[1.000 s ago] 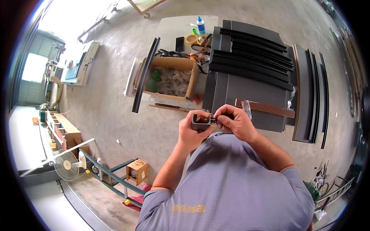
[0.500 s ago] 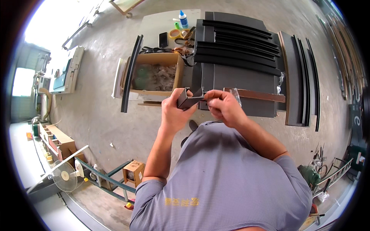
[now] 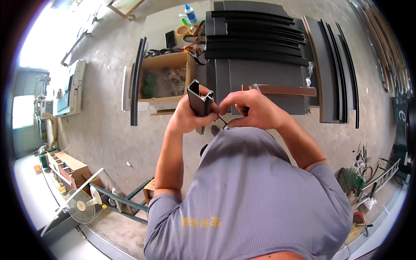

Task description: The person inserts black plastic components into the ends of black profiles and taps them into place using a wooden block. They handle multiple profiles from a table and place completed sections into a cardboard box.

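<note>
The pale counter [image 3: 154,28] carries a blue-and-white squeeze bottle [image 3: 190,15] toward its far right corner, a yellow tape roll [image 3: 182,30] and a black smartphone [image 3: 170,40] nearer its middle, and an open cardboard box [image 3: 190,71] at its near end. Dark grey panels [image 3: 268,76] along its right side bear long black profiles [image 3: 260,56] and, toward their near edge, a brown strip [image 3: 281,90]

A head-worn fisheye looks steeply down, the person's shirt [image 3: 247,173] near below, the floor [image 3: 130,143] farther off.

Profile [image 3: 201,103] in left hand [image 3: 185,117]; carton [image 3: 191,73] ahead, left of panel [image 3: 264,74]; strips [image 3: 260,55] on panel.
</note>
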Demonstrator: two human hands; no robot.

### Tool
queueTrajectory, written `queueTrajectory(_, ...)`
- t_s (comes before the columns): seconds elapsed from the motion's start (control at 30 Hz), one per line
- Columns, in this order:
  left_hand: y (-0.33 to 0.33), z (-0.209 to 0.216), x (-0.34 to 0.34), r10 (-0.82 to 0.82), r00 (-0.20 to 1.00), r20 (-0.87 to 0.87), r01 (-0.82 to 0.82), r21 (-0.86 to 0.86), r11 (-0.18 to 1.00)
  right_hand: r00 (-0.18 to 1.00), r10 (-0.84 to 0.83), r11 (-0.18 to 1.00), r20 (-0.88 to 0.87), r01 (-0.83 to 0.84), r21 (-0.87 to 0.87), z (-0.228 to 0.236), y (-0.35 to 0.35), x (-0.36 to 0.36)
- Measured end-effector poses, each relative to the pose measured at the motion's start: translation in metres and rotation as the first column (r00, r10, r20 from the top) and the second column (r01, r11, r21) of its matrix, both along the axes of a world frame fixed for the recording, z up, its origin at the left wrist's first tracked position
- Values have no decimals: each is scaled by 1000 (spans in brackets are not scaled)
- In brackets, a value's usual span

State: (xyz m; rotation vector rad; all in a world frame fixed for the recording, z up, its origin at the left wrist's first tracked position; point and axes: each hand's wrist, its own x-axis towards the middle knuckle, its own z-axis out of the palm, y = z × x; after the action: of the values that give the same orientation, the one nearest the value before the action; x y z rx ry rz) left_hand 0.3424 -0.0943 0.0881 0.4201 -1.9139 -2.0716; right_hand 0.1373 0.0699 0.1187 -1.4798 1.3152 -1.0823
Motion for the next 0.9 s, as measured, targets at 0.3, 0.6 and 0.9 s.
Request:
queueTrajectory(0.3,-2,-5,-12,19,1000,16,-19,19,1000,997,-51,998,-54,49,-35,2,2,7)
queueTrajectory(0.6,8,-17,-17,108,990,-88,-102,62,993,985,-157,973,-69,143,-179,-14,-1,-2)
queueTrajectory(0.9,-4,-33,7,123,985,-119,-161,-401,902,724,-413,860,-553,509,25,-153,-57,-105)
